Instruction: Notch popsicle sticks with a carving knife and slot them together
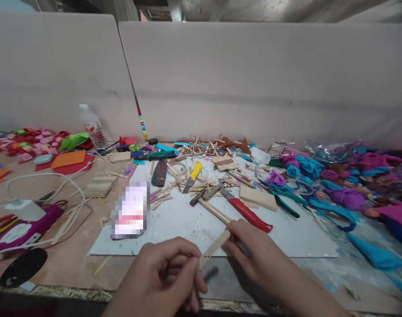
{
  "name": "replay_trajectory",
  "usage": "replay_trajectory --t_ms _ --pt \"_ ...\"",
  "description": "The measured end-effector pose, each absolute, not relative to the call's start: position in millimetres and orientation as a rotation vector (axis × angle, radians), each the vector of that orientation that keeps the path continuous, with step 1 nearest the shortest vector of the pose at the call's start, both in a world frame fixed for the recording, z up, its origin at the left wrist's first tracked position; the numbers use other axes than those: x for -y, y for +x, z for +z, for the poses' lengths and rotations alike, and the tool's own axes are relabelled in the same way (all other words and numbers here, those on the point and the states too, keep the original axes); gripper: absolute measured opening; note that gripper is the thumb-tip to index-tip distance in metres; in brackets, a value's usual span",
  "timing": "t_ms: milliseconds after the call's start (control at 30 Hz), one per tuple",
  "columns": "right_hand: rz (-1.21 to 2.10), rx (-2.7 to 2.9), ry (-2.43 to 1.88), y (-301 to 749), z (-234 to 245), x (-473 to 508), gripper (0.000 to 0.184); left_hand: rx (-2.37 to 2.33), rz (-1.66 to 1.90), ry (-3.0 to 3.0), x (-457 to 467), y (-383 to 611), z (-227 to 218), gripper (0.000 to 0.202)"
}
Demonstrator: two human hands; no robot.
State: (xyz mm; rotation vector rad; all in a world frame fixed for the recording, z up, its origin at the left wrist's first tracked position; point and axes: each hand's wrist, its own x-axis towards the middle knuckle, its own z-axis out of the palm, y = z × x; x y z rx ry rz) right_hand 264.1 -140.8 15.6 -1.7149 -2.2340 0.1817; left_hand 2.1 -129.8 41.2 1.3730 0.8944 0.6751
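Note:
Low in the middle of the head view, my left hand [173,277] pinches the near end of a flat wooden craft stick [217,243] between thumb and fingers. The stick slants up to the right, above the board's front edge. At its far end, my right hand [254,251] is closed around the tip, its fingertips partly hidden. A round wooden rod [216,211] runs up to my right fingers; whether they touch it I cannot tell. Just beyond lie a red-handled knife [249,213] and a yellow utility knife [192,176] on the white board [174,229].
A phone [131,211] with a blurred screen lies left on the board. Wood scraps [201,147] pile at the back. Green-handled pliers [287,202] and colourful crepe paper [348,198] spread right. Left are a purple power strip [25,226], cables and a water bottle [93,127].

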Motion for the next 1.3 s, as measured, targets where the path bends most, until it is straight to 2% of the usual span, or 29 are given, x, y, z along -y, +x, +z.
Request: replay_trajectory --t_ms 67,300,567,733,833,933,967,1100,1200,1300 --pt "0.148 2.217 -1.721 262.5 11.2 142.2 0.01 -0.879 0.701 1.178 121.8 9.5 37.9 0.043" --pt "0.027 2.234 -1.666 254.0 -1.0 142.0 0.022 -0.902 0.735 1.092 112.2 13.1 6.5 0.054" --pt "0.089 2.206 -1.699 252.5 6.5 140.6 0.021 -0.939 0.779 1.108 113.5 10.2 -3.9 0.038" --pt "0.15 2.129 -1.704 248.5 1.8 143.2 0.022 -0.965 0.799 1.11 115.7 6.8 2.1 0.043" --pt "0.2 2.057 -1.656 245.6 0.7 151.9 0.024 -0.987 0.831 1.122 117.3 7.1 4.0 0.028" --pt "0.328 1.911 -1.659 233.7 7.4 168.2 0.019 -1.009 0.855 1.157 118.0 7.0 5.0 0.014" --pt "0.459 1.806 -1.67 227.4 10.4 174.2 0.018 -1.013 0.855 1.168 118.2 6.7 5.4 0.011" --pt "0.893 1.288 -1.764 201.5 19.8 190.1 0.029 -1.033 0.899 1.276 120.3 4.9 7.7 0.008" --pt "0.919 1.103 -1.771 195.3 20.6 191.1 0.028 -1.068 0.985 1.367 122.7 5.2 9.0 0.011" --pt "0.901 1.201 -1.759 201.4 17.8 187.1 0.02 -1.071 1.012 1.421 124.3 6.2 9.1 0.015"
